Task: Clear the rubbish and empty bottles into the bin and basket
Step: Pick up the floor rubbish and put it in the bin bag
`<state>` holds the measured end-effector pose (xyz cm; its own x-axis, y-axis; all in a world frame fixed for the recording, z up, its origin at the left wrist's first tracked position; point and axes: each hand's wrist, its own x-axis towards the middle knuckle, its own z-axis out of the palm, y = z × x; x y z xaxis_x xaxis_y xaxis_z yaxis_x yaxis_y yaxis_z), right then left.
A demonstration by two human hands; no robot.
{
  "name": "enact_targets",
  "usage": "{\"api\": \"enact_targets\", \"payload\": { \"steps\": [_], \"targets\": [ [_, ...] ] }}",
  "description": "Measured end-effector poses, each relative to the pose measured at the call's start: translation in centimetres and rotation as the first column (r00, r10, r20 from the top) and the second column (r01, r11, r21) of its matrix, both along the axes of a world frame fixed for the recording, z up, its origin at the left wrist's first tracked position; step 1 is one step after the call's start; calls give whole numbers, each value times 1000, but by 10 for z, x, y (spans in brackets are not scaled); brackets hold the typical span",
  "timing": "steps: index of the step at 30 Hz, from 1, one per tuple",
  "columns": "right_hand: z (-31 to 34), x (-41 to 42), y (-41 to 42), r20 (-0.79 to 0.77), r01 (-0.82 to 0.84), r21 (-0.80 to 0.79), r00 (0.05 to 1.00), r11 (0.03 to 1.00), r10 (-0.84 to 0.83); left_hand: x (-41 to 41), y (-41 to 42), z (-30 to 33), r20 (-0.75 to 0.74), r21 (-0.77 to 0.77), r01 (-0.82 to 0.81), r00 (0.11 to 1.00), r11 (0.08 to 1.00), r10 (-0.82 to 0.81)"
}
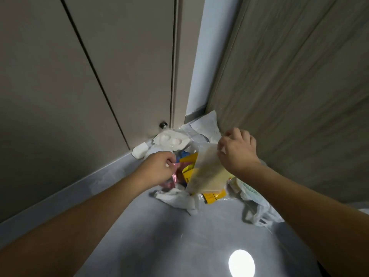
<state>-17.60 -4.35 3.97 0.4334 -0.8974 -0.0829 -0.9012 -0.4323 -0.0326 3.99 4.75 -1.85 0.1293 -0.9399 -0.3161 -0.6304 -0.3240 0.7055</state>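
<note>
A heap of rubbish lies on the grey floor in the corner. My right hand pinches the top edge of a clear plastic bag with yellowish contents and holds it above the heap. My left hand grips a pink shiny wrapper at the heap's left side. Yellow packets lie under the bag, and another yellow packet shows between my hands. A white moulded plastic tray rests at the back by the door. No bin, basket or bottle is in view.
A crumpled white tissue lies in front of the heap. A white carrier bag sprawls at the right. White paper leans in the corner. A beige door with a doorstop stands left, a wood-grain panel right.
</note>
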Motion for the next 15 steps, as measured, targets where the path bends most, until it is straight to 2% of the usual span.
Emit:
{"api": "enact_targets", "payload": {
  "steps": [2,6,11,15],
  "targets": [
    [6,-8,-2,66,-33,-3,997,999,34,-10,-5,0,-11,-22,62,998,998,-62],
    [34,-39,4,263,-26,128,965,991,-8,-31,-18,1,255,-6,248,937,969,-238],
    [49,-81,13,155,4,138,988,990,-26,-59,-31,0,312,44,315,897,948,-313],
    [61,-103,17,94,40,156,994,987,-55,-73,-38,21,171,-73,189,970,979,-175]
  ]
}}
